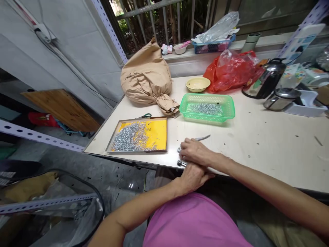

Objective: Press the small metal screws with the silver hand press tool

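My right hand (194,151) is closed, fingers curled down at the table's front edge; whatever they grip is hidden. Just below it, partly covered by it, is my left hand (193,176), its thumb pointing right and its other fingers mostly out of sight. A small metal tool end with a dark tip (179,163) sticks out to the left between the hands. Behind my right hand lies a thin, curved grey piece (204,138). To the left, a shallow tray (167,135) with a yellow bottom holds a heap of small silvery metal pins (130,137).
A green plastic basket (207,120) holds more small metal pieces. Behind stand a tied brown paper sack (146,73), a cream bowl (197,84) and a red plastic bag (228,73). Dark-handled scissors (146,116) lie behind the tray. A kettle (268,79) and metal pot (281,98) stand right.
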Demonstrator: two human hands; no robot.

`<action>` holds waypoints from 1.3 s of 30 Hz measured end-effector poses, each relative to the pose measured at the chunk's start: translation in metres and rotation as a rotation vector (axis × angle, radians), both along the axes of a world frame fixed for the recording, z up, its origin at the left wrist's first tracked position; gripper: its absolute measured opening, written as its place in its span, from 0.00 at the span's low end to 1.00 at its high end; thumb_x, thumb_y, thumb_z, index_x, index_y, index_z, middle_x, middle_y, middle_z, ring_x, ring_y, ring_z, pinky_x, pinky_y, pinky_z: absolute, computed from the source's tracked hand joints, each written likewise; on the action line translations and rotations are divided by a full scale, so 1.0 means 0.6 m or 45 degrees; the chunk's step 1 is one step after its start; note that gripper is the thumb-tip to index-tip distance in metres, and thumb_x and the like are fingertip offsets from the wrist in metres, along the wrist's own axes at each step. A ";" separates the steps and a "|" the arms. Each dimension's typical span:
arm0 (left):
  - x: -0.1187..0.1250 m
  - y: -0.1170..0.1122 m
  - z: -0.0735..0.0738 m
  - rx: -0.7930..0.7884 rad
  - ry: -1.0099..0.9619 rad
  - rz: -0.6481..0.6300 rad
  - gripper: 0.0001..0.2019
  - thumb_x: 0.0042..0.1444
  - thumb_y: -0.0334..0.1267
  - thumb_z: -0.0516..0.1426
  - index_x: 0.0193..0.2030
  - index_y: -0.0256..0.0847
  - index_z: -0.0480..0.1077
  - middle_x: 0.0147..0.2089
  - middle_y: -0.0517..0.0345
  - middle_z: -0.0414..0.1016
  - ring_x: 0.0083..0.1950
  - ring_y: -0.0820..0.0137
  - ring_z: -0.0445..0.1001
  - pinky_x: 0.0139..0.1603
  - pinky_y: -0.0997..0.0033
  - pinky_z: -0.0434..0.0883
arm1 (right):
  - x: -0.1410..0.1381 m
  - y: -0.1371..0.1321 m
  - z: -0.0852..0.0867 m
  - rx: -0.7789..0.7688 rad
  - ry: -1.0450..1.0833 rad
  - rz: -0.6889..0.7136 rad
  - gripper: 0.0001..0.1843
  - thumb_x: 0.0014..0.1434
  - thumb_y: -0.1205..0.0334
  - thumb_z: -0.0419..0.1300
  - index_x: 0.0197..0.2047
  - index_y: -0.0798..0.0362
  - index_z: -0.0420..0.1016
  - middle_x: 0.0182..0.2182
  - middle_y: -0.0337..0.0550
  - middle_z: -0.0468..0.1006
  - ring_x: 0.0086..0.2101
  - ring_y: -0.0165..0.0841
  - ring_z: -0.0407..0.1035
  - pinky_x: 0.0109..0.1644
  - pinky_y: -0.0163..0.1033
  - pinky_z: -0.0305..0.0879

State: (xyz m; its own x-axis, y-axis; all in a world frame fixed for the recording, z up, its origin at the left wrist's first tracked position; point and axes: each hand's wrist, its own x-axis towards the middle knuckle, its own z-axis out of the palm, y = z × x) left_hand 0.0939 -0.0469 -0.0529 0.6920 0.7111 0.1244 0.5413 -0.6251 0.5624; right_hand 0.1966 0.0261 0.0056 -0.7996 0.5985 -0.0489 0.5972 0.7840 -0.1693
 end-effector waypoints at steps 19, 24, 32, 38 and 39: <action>-0.309 0.143 0.071 0.171 0.515 0.843 0.12 0.60 0.34 0.52 0.34 0.37 0.76 0.34 0.50 0.71 0.42 0.64 0.67 0.45 0.66 0.64 | 0.032 0.095 0.052 0.550 0.865 -0.496 0.14 0.65 0.61 0.48 0.49 0.51 0.70 0.41 0.48 0.76 0.40 0.38 0.71 0.43 0.43 0.66; -0.286 0.155 0.080 0.108 0.644 0.762 0.13 0.60 0.37 0.53 0.33 0.36 0.78 0.34 0.49 0.71 0.42 0.63 0.67 0.42 0.67 0.63 | 0.078 0.110 0.086 0.587 0.495 -0.822 0.21 0.63 0.56 0.51 0.58 0.53 0.65 0.49 0.55 0.72 0.42 0.45 0.70 0.37 0.46 0.67; -0.283 0.164 0.076 0.052 0.768 0.658 0.11 0.58 0.32 0.52 0.32 0.36 0.77 0.34 0.47 0.72 0.44 0.61 0.69 0.42 0.66 0.63 | 0.069 -0.062 -0.015 -0.061 0.348 -0.567 0.16 0.66 0.58 0.46 0.48 0.50 0.72 0.38 0.44 0.75 0.35 0.34 0.72 0.36 0.37 0.65; -0.255 0.146 0.093 -0.044 0.288 0.758 0.07 0.54 0.33 0.56 0.31 0.38 0.77 0.33 0.51 0.77 0.37 0.66 0.72 0.40 0.69 0.66 | 0.072 -0.108 -0.032 -0.218 0.093 -0.687 0.12 0.65 0.61 0.49 0.43 0.52 0.72 0.38 0.44 0.72 0.33 0.31 0.70 0.32 0.34 0.59; -0.240 0.135 0.096 -0.142 0.150 0.775 0.07 0.53 0.35 0.57 0.33 0.39 0.77 0.33 0.54 0.77 0.33 0.68 0.72 0.37 0.70 0.67 | 0.073 -0.109 -0.034 -0.215 0.074 -0.698 0.11 0.65 0.62 0.49 0.42 0.52 0.72 0.38 0.44 0.72 0.33 0.32 0.70 0.31 0.34 0.57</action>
State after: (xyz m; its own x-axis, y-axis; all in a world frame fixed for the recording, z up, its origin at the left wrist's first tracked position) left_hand -0.0501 0.0343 0.0049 0.1639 0.9861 -0.0255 0.8440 -0.1268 0.5211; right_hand 0.2404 -0.0391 -0.0145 -0.3792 0.9139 -0.1450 0.8946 0.3220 -0.3099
